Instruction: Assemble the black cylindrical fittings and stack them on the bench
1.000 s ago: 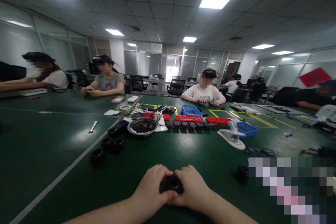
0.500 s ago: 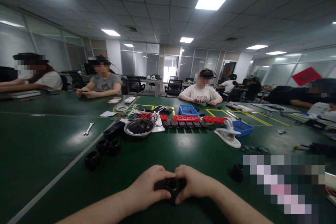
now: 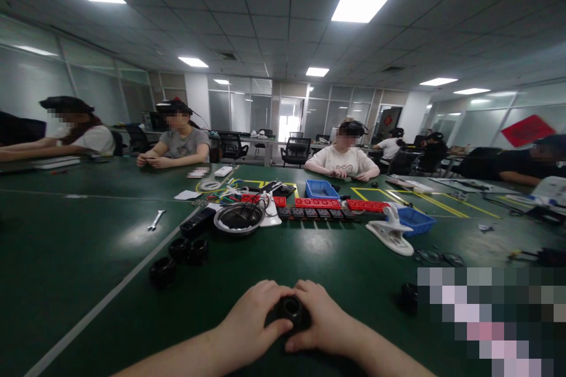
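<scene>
A round black part with a hole in its middle (image 3: 292,305) is between my two hands, low in the centre of the head view. My left hand (image 3: 254,319) closes round its left side, thumb in front and fingers over the top. From the right, my right hand (image 3: 322,318) grips the same part, its thumb bent under near the front. The fingertips of both hands almost meet above it. Similar black round parts (image 3: 163,272) lie in a group to the left, and another (image 3: 408,296) sits to the right.
Beyond my hands lie a metal bowl (image 3: 239,219), a row of red blocks (image 3: 317,203), blue bins (image 3: 322,188), a white clip-like stand (image 3: 391,234) and a black box (image 3: 197,222). A wrench (image 3: 156,220) lies at left. A person (image 3: 342,156) sits across the green table.
The camera view has shifted slightly, so the table items appear lower and further right. Both hands still hold the black part; the right thumb has moved a little left along its front.
</scene>
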Demonstrator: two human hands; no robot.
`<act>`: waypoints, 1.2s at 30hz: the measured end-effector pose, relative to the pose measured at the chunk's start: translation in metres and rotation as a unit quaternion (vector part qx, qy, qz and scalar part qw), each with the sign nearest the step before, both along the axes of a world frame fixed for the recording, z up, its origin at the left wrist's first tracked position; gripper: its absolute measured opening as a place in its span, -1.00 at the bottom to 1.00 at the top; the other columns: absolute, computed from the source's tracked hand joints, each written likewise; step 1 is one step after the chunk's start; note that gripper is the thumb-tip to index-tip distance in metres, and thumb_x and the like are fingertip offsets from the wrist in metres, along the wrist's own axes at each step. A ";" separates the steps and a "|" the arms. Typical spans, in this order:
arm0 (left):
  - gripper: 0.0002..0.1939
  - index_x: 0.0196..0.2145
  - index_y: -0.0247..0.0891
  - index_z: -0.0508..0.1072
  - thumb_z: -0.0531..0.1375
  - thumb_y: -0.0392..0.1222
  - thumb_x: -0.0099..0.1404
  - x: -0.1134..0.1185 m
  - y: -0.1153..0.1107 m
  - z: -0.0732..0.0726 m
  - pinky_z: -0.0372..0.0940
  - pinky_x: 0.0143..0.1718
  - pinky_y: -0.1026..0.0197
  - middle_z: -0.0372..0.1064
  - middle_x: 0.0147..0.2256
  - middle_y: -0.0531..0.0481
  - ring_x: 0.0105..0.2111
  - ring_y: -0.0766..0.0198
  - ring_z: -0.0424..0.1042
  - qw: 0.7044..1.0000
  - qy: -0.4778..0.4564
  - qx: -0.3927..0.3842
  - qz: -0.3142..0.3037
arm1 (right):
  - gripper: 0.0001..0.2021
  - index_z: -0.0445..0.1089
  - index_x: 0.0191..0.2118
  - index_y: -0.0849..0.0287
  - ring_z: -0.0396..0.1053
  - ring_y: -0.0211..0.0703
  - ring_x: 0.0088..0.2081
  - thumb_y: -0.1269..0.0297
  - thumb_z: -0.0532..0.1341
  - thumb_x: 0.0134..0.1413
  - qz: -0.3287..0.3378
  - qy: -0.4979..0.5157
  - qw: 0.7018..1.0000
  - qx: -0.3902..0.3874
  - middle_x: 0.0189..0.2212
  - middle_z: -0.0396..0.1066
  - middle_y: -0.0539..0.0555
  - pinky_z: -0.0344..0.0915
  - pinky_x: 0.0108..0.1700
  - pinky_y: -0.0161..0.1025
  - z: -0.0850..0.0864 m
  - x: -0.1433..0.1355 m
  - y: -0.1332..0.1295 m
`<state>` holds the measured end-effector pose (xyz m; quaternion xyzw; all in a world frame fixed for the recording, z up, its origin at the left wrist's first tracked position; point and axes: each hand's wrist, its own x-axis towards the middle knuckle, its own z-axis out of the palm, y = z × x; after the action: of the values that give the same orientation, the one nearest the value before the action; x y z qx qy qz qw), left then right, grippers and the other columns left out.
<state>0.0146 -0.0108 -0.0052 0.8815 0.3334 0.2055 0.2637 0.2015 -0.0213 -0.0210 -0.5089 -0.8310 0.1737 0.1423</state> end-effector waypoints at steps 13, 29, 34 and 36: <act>-0.67 -0.22 -0.24 0.37 0.28 -0.29 0.00 0.004 -0.002 -0.001 0.15 -0.19 0.17 0.32 -0.27 0.00 -0.26 0.18 0.26 0.997 -0.002 -0.018 0.079 | -0.50 0.36 -0.44 0.20 0.26 -0.11 -0.41 -0.17 0.27 -0.39 -0.097 -0.072 0.991 0.050 -0.48 0.35 0.05 0.07 -0.36 -0.24 -0.007 -0.013 -0.005; -0.64 -0.06 -0.12 0.29 0.15 -0.28 0.15 0.000 0.006 -0.007 0.16 -0.12 0.18 0.27 -0.19 0.00 -0.17 0.18 0.25 0.997 -0.051 -0.042 -0.029 | -0.63 0.37 -0.34 0.19 0.23 -0.19 -0.31 0.18 0.39 -0.37 0.037 0.086 0.992 -0.085 -0.40 0.27 -0.05 0.13 -0.32 -0.34 0.003 0.016 0.013; -0.67 -0.17 -0.20 0.32 0.20 -0.31 0.06 0.003 0.003 -0.012 0.18 -0.21 0.19 0.28 -0.26 0.01 -0.25 0.18 0.27 0.997 -0.037 -0.034 0.059 | -0.54 0.31 -0.41 0.20 0.22 -0.17 -0.40 -0.03 0.35 -0.44 -0.082 -0.016 0.997 -0.001 -0.46 0.28 -0.01 0.08 -0.41 -0.31 -0.002 -0.006 0.001; -0.68 -0.18 -0.22 0.31 0.19 -0.31 0.06 0.004 0.000 -0.012 0.18 -0.19 0.16 0.28 -0.24 -0.02 -0.23 0.16 0.26 0.996 -0.037 -0.028 0.081 | -0.55 0.29 -0.40 0.21 0.23 -0.14 -0.41 -0.08 0.29 -0.34 -0.109 -0.053 0.992 0.036 -0.46 0.30 0.03 0.08 -0.38 -0.26 -0.003 -0.013 -0.004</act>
<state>0.0189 -0.0103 -0.0174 0.8359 0.3989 0.2491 0.2830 0.1881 -0.0249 -0.0240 -0.5992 -0.7830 0.1001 0.1338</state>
